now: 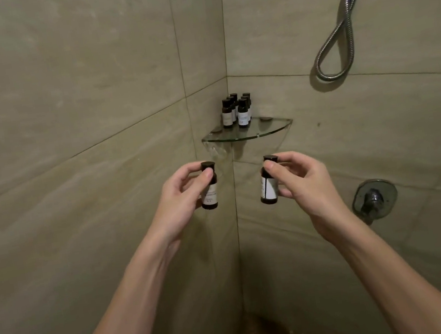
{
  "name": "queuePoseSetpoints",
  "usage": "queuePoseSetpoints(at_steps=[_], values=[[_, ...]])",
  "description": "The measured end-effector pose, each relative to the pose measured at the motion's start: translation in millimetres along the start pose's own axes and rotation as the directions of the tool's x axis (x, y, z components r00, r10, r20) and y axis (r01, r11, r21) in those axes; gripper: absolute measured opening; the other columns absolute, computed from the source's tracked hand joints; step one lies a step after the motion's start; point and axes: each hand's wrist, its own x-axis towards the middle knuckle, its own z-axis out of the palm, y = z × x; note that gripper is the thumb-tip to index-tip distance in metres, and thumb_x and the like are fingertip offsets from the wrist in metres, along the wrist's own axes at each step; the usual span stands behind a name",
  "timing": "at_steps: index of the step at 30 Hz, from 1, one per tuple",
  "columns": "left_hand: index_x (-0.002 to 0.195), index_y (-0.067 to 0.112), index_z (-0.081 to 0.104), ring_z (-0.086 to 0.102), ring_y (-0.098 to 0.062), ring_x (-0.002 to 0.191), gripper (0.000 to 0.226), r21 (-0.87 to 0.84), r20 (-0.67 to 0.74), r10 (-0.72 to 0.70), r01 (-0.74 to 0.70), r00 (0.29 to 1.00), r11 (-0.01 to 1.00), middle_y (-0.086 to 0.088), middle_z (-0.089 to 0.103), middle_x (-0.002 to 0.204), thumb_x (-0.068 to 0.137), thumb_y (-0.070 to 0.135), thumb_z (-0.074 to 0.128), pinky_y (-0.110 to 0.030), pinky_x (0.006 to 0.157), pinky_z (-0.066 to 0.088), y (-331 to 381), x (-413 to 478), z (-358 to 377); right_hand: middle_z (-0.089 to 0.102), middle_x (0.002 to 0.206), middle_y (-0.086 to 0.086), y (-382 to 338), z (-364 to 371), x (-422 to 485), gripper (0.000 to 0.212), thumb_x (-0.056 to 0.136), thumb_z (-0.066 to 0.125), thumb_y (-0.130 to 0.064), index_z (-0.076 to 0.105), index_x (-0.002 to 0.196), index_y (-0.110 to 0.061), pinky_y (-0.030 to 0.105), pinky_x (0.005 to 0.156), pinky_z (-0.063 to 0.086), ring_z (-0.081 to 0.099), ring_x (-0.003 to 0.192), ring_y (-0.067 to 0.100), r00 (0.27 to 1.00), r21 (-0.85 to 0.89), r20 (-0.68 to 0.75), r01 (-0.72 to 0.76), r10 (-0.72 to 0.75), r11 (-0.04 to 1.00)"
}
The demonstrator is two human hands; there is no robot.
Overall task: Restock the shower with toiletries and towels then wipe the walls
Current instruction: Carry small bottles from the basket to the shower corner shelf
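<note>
Left hand [182, 194] clamped on a small dark bottle [209, 190], thumb pressed at the neck just under the cap, fingers wrapped behind the label. Right hand [300, 180] clamped likewise on a second small bottle [267, 188], thumb on the cap edge, label turned partly sideways. Both bottles held upright, well apart from each other, below and in front of the glass corner shelf [273, 127]. Shelf already loaded with a tight cluster of matching bottles [236, 110] pushed toward the corner; front and right portions of the glass left bare. Judged stage: toiletry restocking under way, two bottles not yet placed; no towels visible, walls not yet wiped. Likely faults from here: striking the shelf's front edge from beneath during the lift, owing to the low starting height; toppling the standing cluster through crowding or a knuckle brushing the caps, given the narrow bases; a bottle sliding off the smooth glass if set too near the rim; loss of grip from the light pinch near the cap, with a drop to the shower floor. Shower hose [337, 35] and valve handle [374, 198] located to the right, clear of the expected path
</note>
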Motion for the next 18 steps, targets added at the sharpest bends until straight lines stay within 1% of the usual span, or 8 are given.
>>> queuePoseSetpoints(at_steps=[2,4,8,9,12,14,16,18], values=[[0.112,0.018,0.071,0.071,-0.009,0.093,0.019,0.005,-0.013,0.018,-0.018,1.0,1.0,-0.004,0.077,0.105,0.096,0.026,0.066,-0.019,0.072,0.056,-2,34,11,0.075,0.082,-0.003,9,-2,35,0.013,0.093,0.071,-0.018,0.072,0.103,-0.011,0.014,0.059,0.05,0.066,0.07,0.0,1.0,0.006,0.003,0.027,-0.027,1.0],[0.114,0.017,0.07,0.071,-0.009,0.091,0.021,0.015,-0.037,0.049,-0.048,0.998,0.999,-0.006,0.077,0.106,0.096,0.026,0.067,-0.02,0.072,0.056,-4,65,23,0.073,0.077,-0.008,17,-3,71,0.013,0.093,0.071,-0.017,0.072,0.104,-0.01,0.013,0.059,0.051,0.066,0.07,-0.002,0.998,-0.007,0.02,0.052,-0.052,0.999],[0.112,0.022,0.069,0.07,-0.009,0.088,0.017,0.042,-0.077,0.099,-0.096,0.992,0.995,-0.001,0.077,0.099,0.096,0.028,0.066,-0.024,0.074,0.057,-9,124,43,0.072,0.088,0.004,27,-2,139,0.023,0.089,0.074,-0.019,0.07,0.109,-0.007,0.016,0.064,0.052,0.065,0.074,0.002,0.994,-0.011,0.045,0.098,-0.097,0.995],[0.112,0.023,0.069,0.07,-0.009,0.089,0.016,0.057,-0.087,0.117,-0.112,0.989,0.992,0.0,0.077,0.099,0.097,0.028,0.065,-0.025,0.074,0.056,-10,138,47,0.072,0.089,0.003,28,-2,155,0.024,0.088,0.076,-0.02,0.07,0.108,-0.008,0.018,0.066,0.053,0.065,0.075,0.002,0.993,-0.021,0.047,0.113,-0.112,0.993],[0.111,0.027,0.066,0.071,-0.009,0.09,0.012,0.081,-0.132,0.157,-0.147,0.979,0.986,-0.001,0.077,0.098,0.099,0.029,0.062,-0.027,0.078,0.057,-14,174,55,0.074,0.091,-0.001,33,0,195,0.02,0.087,0.077,-0.021,0.072,0.105,-0.014,0.027,0.075,0.058,0.068,0.079,0.006,0.987,-0.036,0.059,0.151,-0.149,0.988],[0.115,0.025,0.065,0.071,-0.012,0.094,0.017,0.11,-0.15,0.186,-0.171,0.971,0.979,-0.007,0.077,0.103,0.1,0.03,0.061,-0.032,0.085,0.055,-18,192,59,0.075,0.093,-0.002,38,3,215,0.015,0.087,0.078,-0.022,0.071,0.1,-0.025,0.031,0.077,0.059,0.071,0.082,0.009,0.983,-0.041,0.067,0.175,-0.172,0.984],[0.121,0.021,0.064,0.07,-0.012,0.096,0.023,0.14,-0.161,0.208,-0.186,0.965,0.973,-0.011,0.075,0.106,0.1,0.03,0.061,-0.034,0.087,0.055,-22,206,64,0.074,0.095,-0.005,43,6,229,0.015,0.086,0.079,-0.027,0.069,0.095,-0.032,0.027,0.079,0.059,0.071,0.086,0.009,0.976,-0.082,0.068,0.212,-0.207,0.974],[0.123,0.018,0.063,0.07,-0.008,0.094,0.024,0.163,-0.164,0.224,-0.198,0.961,0.967,-0.009,0.075,0.105,0.101,0.027,0.06,-0.027,0.081,0.055,-26,216,68,0.073,0.095,-0.008,47,10,239,0.016,0.085,0.079,-0.031,0.069,0.098,-0.033,0.023,0.079,0.058,0.07,0.087,0.004,0.968,-0.129,0.064,0.251,-0.244,0.959]])
